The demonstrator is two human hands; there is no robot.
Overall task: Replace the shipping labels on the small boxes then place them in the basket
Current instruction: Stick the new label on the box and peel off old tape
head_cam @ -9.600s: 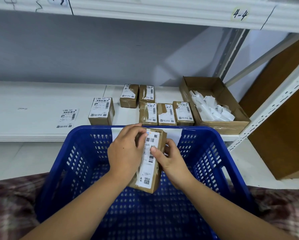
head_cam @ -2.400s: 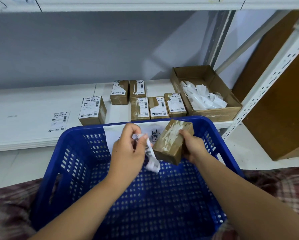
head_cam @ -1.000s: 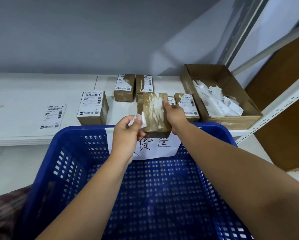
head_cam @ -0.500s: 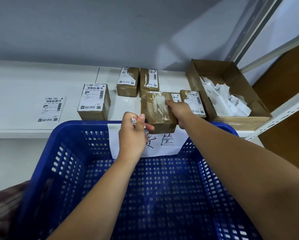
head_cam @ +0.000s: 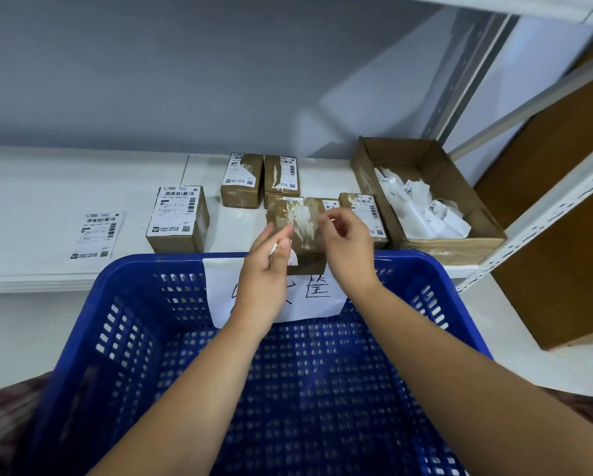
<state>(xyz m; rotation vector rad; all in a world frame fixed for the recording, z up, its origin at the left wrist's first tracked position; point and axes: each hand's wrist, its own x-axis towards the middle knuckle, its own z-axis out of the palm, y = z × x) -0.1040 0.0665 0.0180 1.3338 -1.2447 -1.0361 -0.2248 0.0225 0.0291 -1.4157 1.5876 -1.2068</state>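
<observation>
One stripped box [head_cam: 300,223] lies on the front row at the edge of the white shelf [head_cam: 48,187], just beyond the far rim of the blue basket [head_cam: 123,269].
Broad shelf surface shows left of one loose label sheet [head_cam: 97,235]. The left hand [head_cam: 266,269] pinches a white label scrap [head_cam: 274,249]. The right hand [head_cam: 348,247] hangs slack-fingered just above the box, gripping nothing. Five labelled boxes [head_cam: 178,218] show, and one open carton [head_cam: 487,240] of peeled labels.
</observation>
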